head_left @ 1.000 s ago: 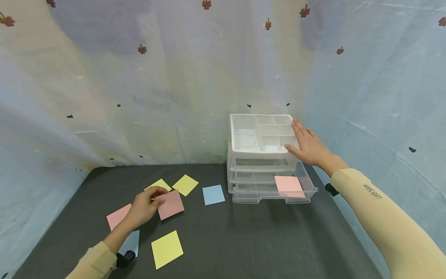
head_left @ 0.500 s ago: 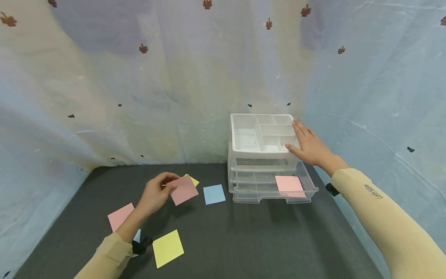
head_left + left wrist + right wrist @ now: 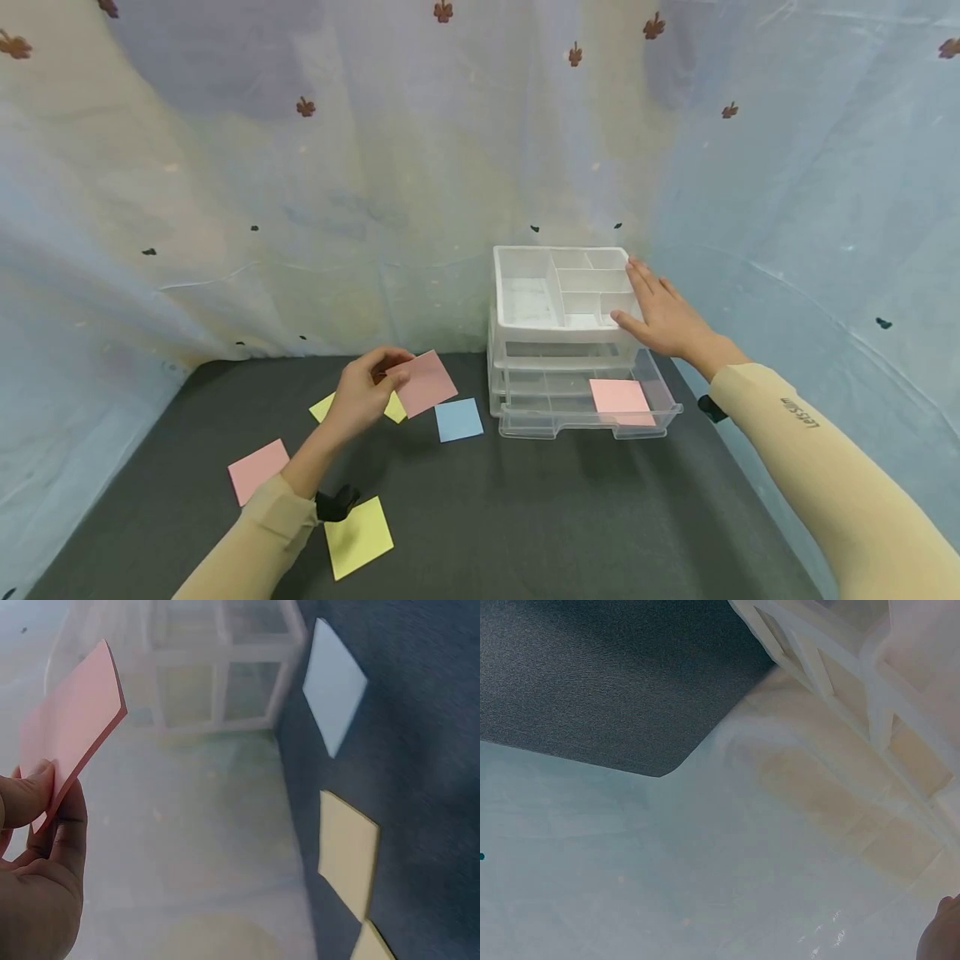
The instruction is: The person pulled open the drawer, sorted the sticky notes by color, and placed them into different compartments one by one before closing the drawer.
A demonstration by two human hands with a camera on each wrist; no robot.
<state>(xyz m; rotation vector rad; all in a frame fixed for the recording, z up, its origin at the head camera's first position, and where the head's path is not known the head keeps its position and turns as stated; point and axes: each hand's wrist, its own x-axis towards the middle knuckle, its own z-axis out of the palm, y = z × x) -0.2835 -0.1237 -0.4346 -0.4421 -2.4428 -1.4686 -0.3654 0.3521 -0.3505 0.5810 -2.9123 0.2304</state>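
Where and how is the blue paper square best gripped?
Probably by its near edge, pinched from the person's side: the blue paper square lies flat on the dark table with that edge uncovered, while the drawer unit stands to its right.

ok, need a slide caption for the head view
Left hand's grip on a pink square notepad; right hand resting against a drawer organizer, clear drawer pulled out.
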